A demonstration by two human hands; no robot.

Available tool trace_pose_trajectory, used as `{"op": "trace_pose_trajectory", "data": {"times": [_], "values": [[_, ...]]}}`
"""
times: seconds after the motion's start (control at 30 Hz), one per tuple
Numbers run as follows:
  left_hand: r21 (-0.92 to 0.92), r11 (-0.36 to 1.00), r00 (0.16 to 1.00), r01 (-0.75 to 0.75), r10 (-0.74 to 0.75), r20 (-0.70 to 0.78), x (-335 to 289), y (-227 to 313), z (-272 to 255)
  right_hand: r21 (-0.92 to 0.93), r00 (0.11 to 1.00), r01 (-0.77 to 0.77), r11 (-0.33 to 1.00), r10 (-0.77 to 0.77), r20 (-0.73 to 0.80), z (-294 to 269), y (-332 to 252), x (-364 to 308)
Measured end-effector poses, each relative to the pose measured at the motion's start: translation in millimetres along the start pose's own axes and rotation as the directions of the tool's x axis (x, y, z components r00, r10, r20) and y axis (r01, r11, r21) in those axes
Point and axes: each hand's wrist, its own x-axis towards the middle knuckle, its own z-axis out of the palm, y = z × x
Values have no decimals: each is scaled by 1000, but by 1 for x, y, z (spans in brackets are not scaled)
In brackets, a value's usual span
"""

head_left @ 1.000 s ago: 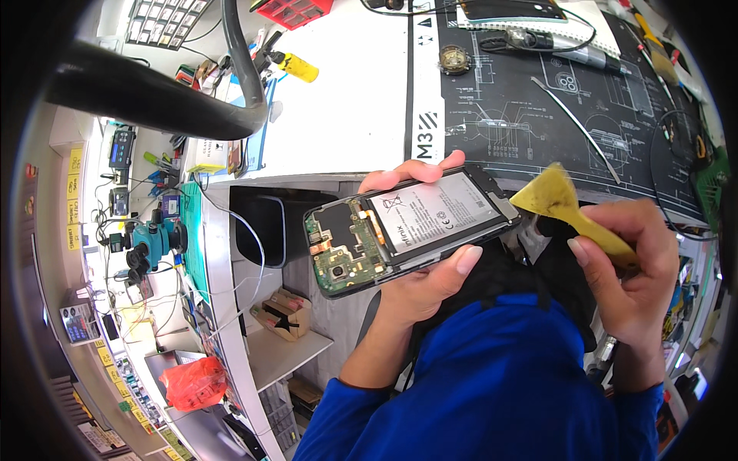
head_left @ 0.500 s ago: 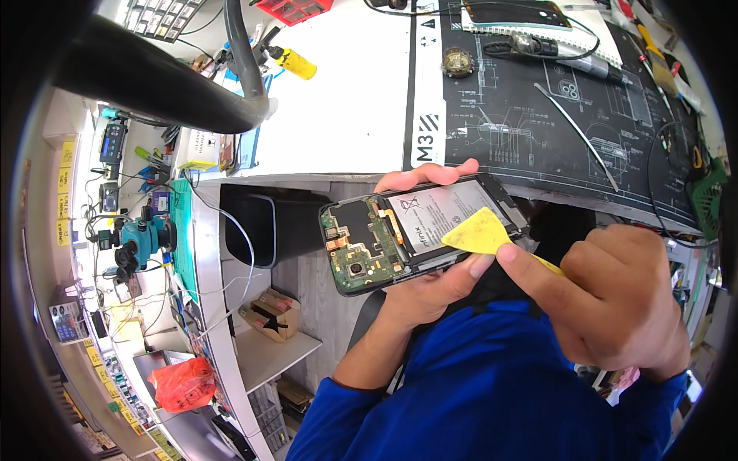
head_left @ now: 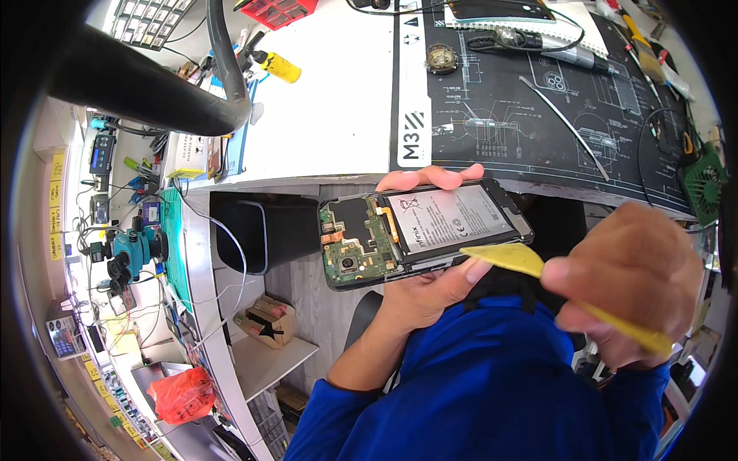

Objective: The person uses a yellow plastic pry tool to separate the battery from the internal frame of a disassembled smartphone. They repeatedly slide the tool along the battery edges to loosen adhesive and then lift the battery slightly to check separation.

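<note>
My left hand (head_left: 430,296) grips an opened smartphone (head_left: 361,269), thumb along the near edge and fingers over the far edge. The phone's back is off: a green circuit board with a camera shows at the left, and a silver battery (head_left: 450,219) fills the middle. Between the thumb and fingers of my right hand (head_left: 630,280) is a yellow plastic spudger (head_left: 507,257) with a broad triangular blade. Its blade tip is by the phone's near edge, close to my left thumb; whether it touches I cannot tell. The right hand is a little blurred.
Past the phone is a white bench (head_left: 330,92) with a black printed mat (head_left: 500,138). A thin metal pry tool (head_left: 565,127), a round watch-like part (head_left: 441,59) and a yellow bottle (head_left: 278,67) lie there. A thick black arm (head_left: 146,84) crosses the upper left. A teal microscope (head_left: 134,250) stands left.
My right hand has drawn the yellow spudger back to the right, off the battery, and turned its blade flatter. The left hand still holds the phone. The view has shifted slightly.
</note>
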Motion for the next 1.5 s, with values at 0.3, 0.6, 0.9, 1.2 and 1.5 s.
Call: {"op": "trace_pose_trajectory", "data": {"times": [0.3,0.6,0.9,1.2,1.5], "values": [[24,1000,999,-18,17,34,-2,-5,-7,-21,986,153,988,-152,68,12,3,0],[76,994,997,-72,71,10,-2,-3,-17,3,990,137,991,-137,-34,37,9,-7],[-181,951,963,-251,226,-150,5,-14,-24,181,990,-94,979,111,-85,74,-2,-28],[-147,911,919,-385,364,-151,32,4,-19,-44,968,-236,971,239,83,74,-22,-23],[-43,888,885,-458,450,-121,49,13,-28,-62,990,-135,989,131,-56,103,-6,-16]]}}
